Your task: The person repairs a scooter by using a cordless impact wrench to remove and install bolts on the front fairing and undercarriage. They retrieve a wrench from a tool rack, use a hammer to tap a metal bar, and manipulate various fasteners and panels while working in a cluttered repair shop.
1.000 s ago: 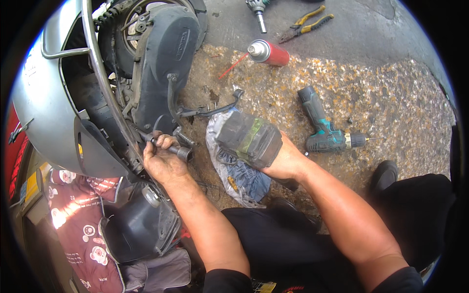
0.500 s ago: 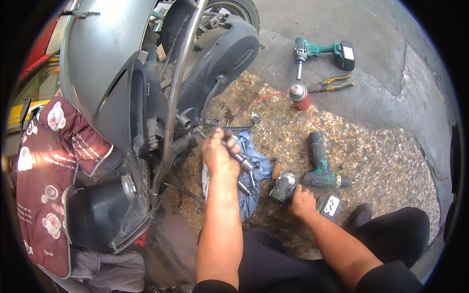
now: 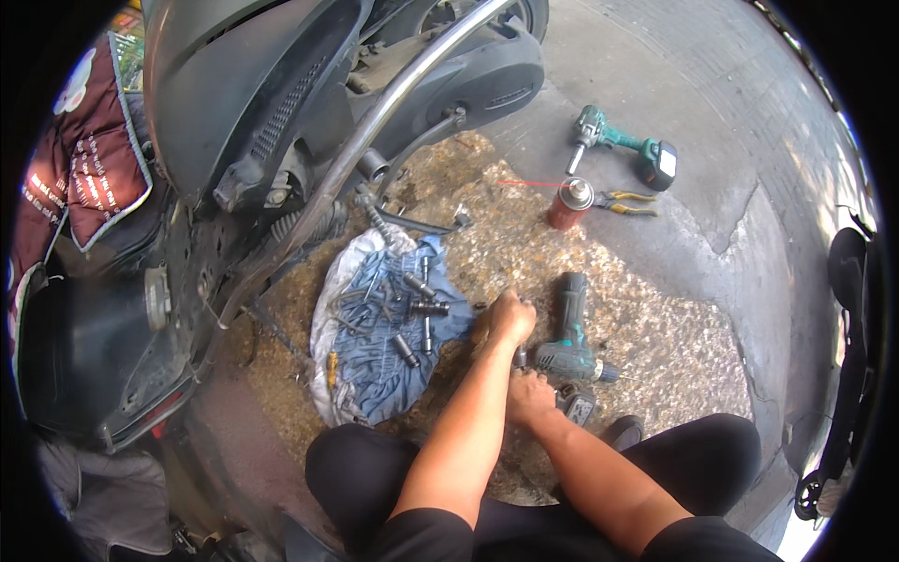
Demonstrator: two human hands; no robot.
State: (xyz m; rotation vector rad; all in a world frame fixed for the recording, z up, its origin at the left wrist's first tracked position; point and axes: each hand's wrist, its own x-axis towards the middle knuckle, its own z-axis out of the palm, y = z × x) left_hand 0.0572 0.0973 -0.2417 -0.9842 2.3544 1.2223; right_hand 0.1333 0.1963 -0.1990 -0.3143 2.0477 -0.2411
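My left hand (image 3: pixel 510 318) is closed at the right edge of a blue cloth, on something I cannot make out. Just below it, my right hand (image 3: pixel 532 393) grips a power tool (image 3: pixel 578 408) largely hidden under it, with a battery at its base. A teal and black drill (image 3: pixel 567 348) lies beside both hands. On the blue cloth (image 3: pixel 375 365), laid over a pale one, are several sockets (image 3: pixel 405 348), a dark socket tool (image 3: pixel 428 308) and thin metal tools.
A grey scooter (image 3: pixel 243 66) with a chrome rail (image 3: pixel 393 94) fills the upper left. Beyond the drill are a red spray can (image 3: pixel 568 210), yellow-handled pliers (image 3: pixel 627 207) and a teal impact wrench (image 3: pixel 618 139). My dark-clad knees (image 3: pixel 702 450) frame the lower edge.
My left hand has moved off the socket tool, which now lies on the cloth, and rightward to just above my right hand. The view has shifted, showing more of the cloth.
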